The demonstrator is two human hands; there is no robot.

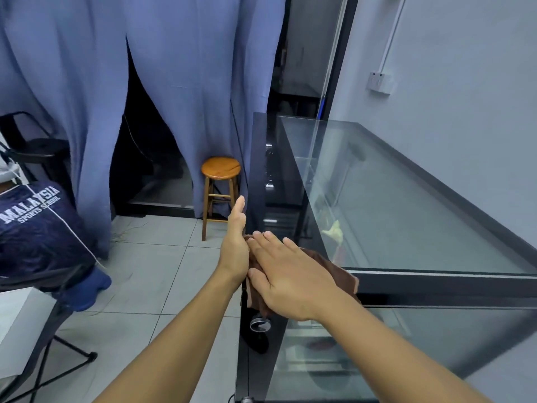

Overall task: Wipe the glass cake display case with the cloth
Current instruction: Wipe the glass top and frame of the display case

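Observation:
The glass cake display case (406,216) with black frame fills the right half of the head view. A brown cloth (337,270) lies over its near left top edge. My right hand (287,274) rests flat on the cloth, fingers spread, pressing it onto the black frame. My left hand (235,237) stands edge-on just left of the cloth, fingers straight and pointing away, touching the cloth's left side at the case edge. Most of the cloth is hidden under my right hand.
A round wooden stool (220,184) stands by the case's far left corner, in front of blue curtains (180,82). A folding chair with a navy garment (37,228) is at the left. Grey tiled floor (162,257) lies between. A wall socket (379,82) is at the right.

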